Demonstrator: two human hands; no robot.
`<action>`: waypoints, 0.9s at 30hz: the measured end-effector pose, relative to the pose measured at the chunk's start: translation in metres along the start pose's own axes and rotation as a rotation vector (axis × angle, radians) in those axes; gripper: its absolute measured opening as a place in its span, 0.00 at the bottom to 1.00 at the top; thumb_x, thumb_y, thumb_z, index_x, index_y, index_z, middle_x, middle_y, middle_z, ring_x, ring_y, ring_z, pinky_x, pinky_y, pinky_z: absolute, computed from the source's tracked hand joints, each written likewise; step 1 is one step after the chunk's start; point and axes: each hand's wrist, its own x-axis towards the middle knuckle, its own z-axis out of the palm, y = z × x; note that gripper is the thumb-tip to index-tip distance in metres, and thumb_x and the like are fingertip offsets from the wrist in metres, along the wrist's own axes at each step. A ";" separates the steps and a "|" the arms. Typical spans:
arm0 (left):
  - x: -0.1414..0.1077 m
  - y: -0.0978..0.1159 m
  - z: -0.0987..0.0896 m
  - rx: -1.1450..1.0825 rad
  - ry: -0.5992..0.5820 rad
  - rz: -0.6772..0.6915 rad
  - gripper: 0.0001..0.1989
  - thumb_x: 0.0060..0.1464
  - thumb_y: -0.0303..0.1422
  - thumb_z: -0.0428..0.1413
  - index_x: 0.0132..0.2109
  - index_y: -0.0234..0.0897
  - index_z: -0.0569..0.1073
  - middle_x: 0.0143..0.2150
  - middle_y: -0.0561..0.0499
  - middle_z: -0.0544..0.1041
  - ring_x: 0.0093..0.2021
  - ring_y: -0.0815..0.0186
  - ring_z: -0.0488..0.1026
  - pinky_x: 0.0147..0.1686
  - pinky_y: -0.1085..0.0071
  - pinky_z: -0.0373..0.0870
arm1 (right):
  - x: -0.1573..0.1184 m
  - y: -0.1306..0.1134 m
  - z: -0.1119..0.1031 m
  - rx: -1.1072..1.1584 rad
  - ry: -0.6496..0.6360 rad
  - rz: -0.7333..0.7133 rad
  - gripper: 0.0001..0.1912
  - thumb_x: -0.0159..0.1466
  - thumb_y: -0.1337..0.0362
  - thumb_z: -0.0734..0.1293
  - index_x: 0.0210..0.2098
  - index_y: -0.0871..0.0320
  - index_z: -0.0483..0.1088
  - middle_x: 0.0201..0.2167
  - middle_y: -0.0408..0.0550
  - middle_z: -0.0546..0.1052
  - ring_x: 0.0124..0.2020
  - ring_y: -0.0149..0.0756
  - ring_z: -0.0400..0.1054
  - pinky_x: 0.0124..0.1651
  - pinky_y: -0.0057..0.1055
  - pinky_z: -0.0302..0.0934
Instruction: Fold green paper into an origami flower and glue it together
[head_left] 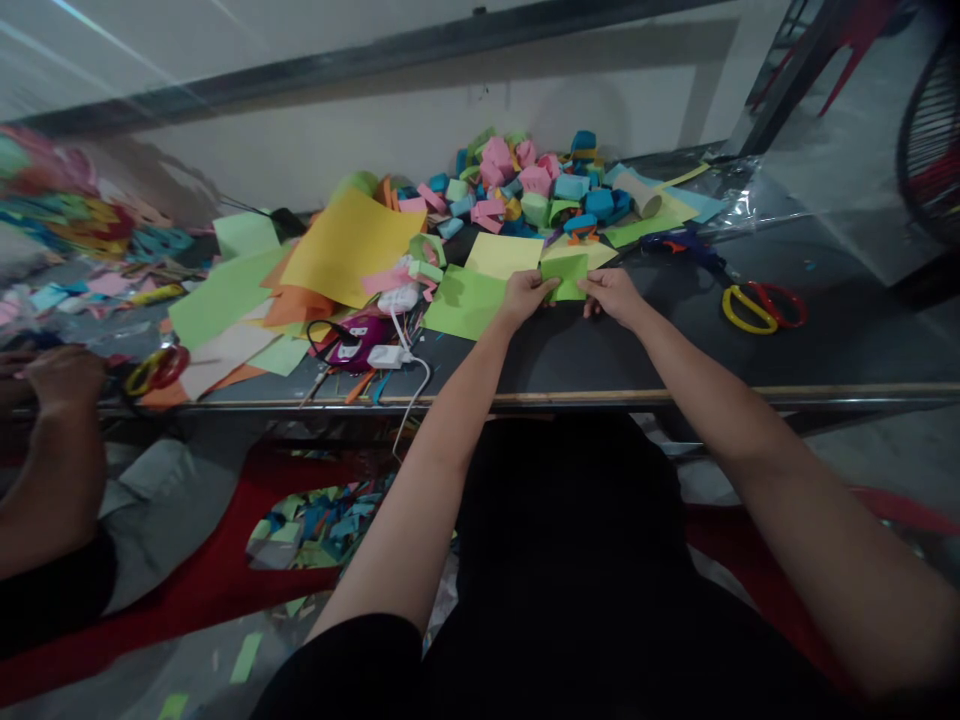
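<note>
Between my two hands is a small piece of bright green paper (565,277), held up just above the dark table. My left hand (528,294) pinches its left edge, and my right hand (613,294) pinches its right edge. A larger green sheet (466,303) lies by my left hand, partly behind it. Pale yellow sheets (504,255) lie flat just beyond the held paper. To the right of my right hand, scissors with yellow and red handles (763,307) rest on the table.
Folded paper pieces (536,180) are heaped against the wall. Left of me are a purple power strip (361,342) with plugs and a cord, and stacked yellow sheets (352,245). A co-worker's hand (64,375) is at far left, near another pair of scissors (157,370). A fan (930,150) stands right.
</note>
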 end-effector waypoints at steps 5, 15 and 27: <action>0.004 -0.006 -0.001 0.043 0.055 0.008 0.19 0.61 0.41 0.65 0.28 0.36 0.70 0.19 0.57 0.69 0.18 0.74 0.67 0.19 0.77 0.61 | 0.002 0.001 0.000 0.011 0.014 0.005 0.22 0.63 0.51 0.78 0.25 0.58 0.69 0.18 0.41 0.73 0.15 0.25 0.68 0.15 0.21 0.51; 0.012 -0.020 -0.006 0.160 0.090 0.320 0.19 0.61 0.48 0.63 0.49 0.38 0.79 0.33 0.51 0.79 0.31 0.69 0.75 0.30 0.73 0.73 | 0.002 0.005 -0.001 -0.085 0.098 0.006 0.23 0.66 0.51 0.75 0.23 0.58 0.67 0.16 0.45 0.74 0.14 0.25 0.63 0.18 0.23 0.56; 0.015 -0.027 -0.018 0.614 -0.082 0.604 0.55 0.44 0.66 0.65 0.71 0.39 0.66 0.68 0.34 0.70 0.70 0.43 0.66 0.70 0.45 0.63 | 0.004 0.007 0.000 -0.061 0.197 -0.016 0.26 0.64 0.46 0.75 0.22 0.57 0.68 0.10 0.39 0.64 0.13 0.27 0.61 0.19 0.24 0.53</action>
